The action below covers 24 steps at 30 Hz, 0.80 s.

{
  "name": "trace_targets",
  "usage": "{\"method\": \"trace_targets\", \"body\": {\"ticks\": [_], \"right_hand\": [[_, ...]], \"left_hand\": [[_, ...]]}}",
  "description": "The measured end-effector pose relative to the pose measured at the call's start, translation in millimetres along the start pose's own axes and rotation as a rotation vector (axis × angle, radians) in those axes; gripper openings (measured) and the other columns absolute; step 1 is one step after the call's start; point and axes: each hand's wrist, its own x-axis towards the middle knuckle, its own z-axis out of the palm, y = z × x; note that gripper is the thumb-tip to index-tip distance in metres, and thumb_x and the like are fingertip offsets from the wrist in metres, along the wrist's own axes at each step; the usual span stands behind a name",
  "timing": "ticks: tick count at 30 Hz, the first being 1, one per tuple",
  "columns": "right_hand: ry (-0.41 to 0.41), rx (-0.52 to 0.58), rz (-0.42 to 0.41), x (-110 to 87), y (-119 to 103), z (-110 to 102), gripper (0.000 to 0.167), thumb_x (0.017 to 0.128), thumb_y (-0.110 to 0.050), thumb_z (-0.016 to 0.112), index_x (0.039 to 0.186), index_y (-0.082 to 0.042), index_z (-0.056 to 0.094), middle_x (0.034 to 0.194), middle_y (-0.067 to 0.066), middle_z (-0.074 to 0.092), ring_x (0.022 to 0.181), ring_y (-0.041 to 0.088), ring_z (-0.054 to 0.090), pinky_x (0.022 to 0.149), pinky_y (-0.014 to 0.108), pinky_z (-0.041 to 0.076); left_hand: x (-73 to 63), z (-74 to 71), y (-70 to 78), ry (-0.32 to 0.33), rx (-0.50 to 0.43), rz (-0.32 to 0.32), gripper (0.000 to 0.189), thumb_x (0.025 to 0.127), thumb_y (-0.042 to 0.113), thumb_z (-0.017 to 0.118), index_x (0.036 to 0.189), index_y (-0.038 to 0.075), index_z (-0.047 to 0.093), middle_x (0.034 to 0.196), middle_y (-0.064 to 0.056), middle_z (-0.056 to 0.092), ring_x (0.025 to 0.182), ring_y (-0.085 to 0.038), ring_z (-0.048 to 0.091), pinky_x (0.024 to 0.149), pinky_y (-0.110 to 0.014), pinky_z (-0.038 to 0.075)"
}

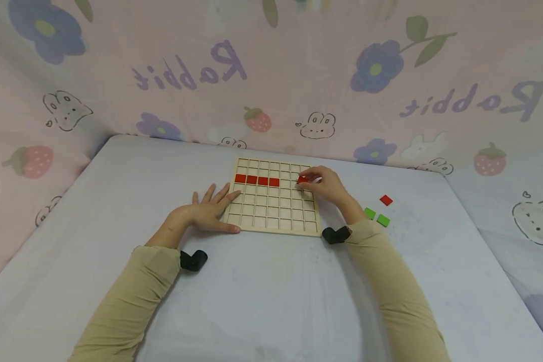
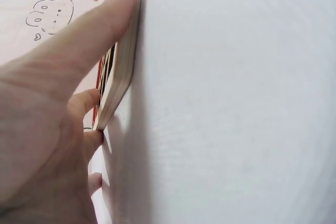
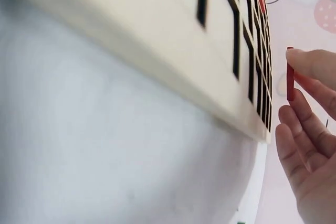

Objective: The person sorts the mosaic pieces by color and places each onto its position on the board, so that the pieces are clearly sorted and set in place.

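A wooden grid board [image 1: 271, 207] lies on the white table, with several red square tiles [image 1: 251, 179] side by side in one row starting at its left edge. My left hand [image 1: 208, 211] rests at the board's left edge, fingers spread and straight; in the left wrist view the thumb [image 2: 113, 11] lies along the board's side. Between thumb and fingertips my right hand [image 1: 328, 186] pinches another red tile [image 3: 290, 74], held above the board near its right edge. The right wrist view shows that tile edge-on, apart from the board.
To the right of the board lie one loose red tile [image 1: 386, 200] and two green tiles [image 1: 383, 220], one of them close beside my right forearm. A printed cloth [image 1: 280, 75] with rabbits, flowers and strawberries hangs behind the table [image 1: 262, 296].
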Motion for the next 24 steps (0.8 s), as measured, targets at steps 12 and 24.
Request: {"method": "trace_targets", "body": {"ticks": [12, 24], "right_hand": [[-0.04, 0.018, -0.022, 8.3, -10.7, 12.6, 0.034, 0.088, -0.021, 0.07, 0.118, -0.006, 0.067, 0.11, 0.013, 0.066, 0.103, 0.027, 0.059, 0.088, 0.04, 0.047], [-0.083, -0.026, -0.034, 13.3, -19.4, 17.4, 0.033, 0.089, -0.023, 0.07, 0.118, -0.007, 0.067, 0.112, 0.012, 0.065, 0.102, 0.026, 0.058, 0.089, 0.042, 0.046]], "left_hand": [[0.7, 0.1, -1.8, 0.0, -0.004, 0.008, 0.101, 0.085, 0.057, 0.062, 0.156, 0.019, 0.001, 0.16, -0.015, -0.017, 0.142, -0.045, -0.022, 0.102, -0.074, -0.014], [0.5, 0.3, -1.3, -0.005, 0.0, 0.01, 0.101, 0.086, 0.057, 0.062, 0.156, 0.018, 0.0, 0.16, -0.015, -0.017, 0.142, -0.046, -0.022, 0.102, -0.074, -0.014]]}}
